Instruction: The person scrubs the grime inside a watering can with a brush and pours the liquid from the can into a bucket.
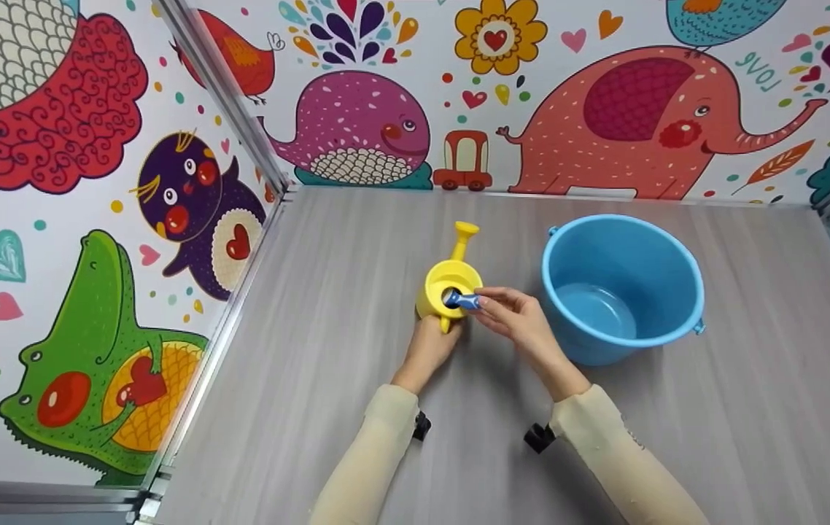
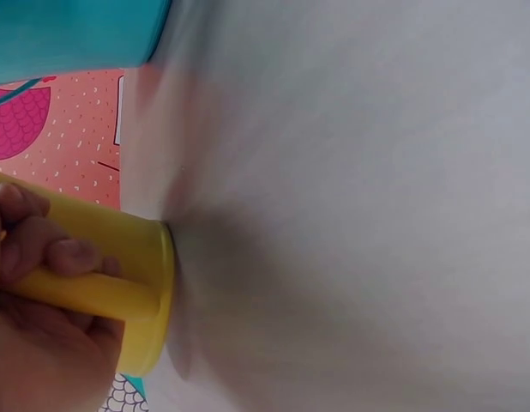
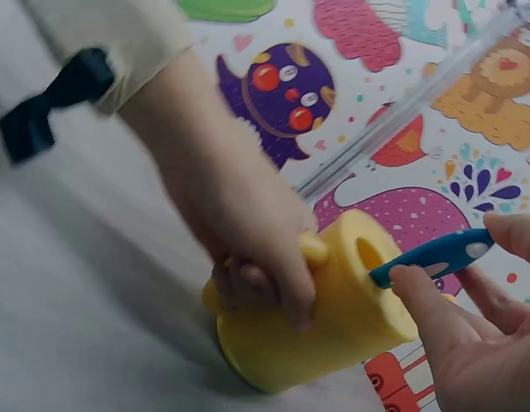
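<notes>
A yellow toy watering can point(image 1: 451, 270) stands on the grey tabletop, its spout pointing to the far side. My left hand point(image 1: 431, 346) grips its handle; in the left wrist view the curled fingers point(image 2: 63, 253) wrap around that handle. Between thumb and fingers, my right hand point(image 1: 521, 321) pinches a slim blue handle-like object point(image 3: 441, 255) with white marks. One end of it sits at the can's round top opening, and whether more of it is hidden inside I cannot tell.
A large blue bucket point(image 1: 641, 251) stands upright to the right of the can, close to my right hand. Printed panels with cartoon animals point(image 1: 364, 124) wall the table at the back and left, with a metal rail point(image 1: 218, 343) along the left edge.
</notes>
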